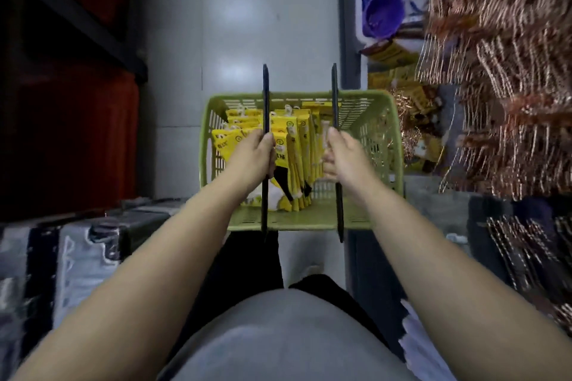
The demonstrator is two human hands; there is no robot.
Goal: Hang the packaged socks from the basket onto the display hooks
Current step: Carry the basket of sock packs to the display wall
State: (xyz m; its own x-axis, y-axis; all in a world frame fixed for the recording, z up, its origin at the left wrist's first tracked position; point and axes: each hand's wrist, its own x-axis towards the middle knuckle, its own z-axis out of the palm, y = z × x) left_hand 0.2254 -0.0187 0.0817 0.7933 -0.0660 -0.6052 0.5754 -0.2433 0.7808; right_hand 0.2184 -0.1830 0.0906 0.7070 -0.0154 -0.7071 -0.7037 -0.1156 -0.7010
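Ok, basket [297,221]: green slotted plastic, dead centre ahead of us, long side facing us. We can't tell if it hangs from our hands or rests on sth.
Handles: two black bars run front-to-back over the basket, L handle [265,93] and R handle [334,93], parallel and apart.
L hand [257,155]: we grip the L handle near its middle, fingers [269,141] curled tight round the bar.
R hand [343,155]: we grip the R handle at abt the same spot. Thumb lies along the top of the bar, the rest wraps under it, partly blurred.
Socks [297,158]: yellow-carded pkgs packed on edge inside the basket, mostly L and centre, between our two hands. White hang tabs at the far end, black/white sock toes at the near end.
Display hooks [495,71]: on our R, rows of copper-coloured wire, heavily blurred, apart from the socks in the basket.
Yellow pkgs [393,54]: more of them among the hooks, beyond the basket's R wall, and blurred too.
Floor [241,25]: pale grey tiles past the basket.
Shelf [77,133]: on our L, dark frame w/ red stock behind.
Textiles [77,250]: lower L, grey/black/white pattern.
Purple items [383,12]: upper R, round, too blurred to tell more.
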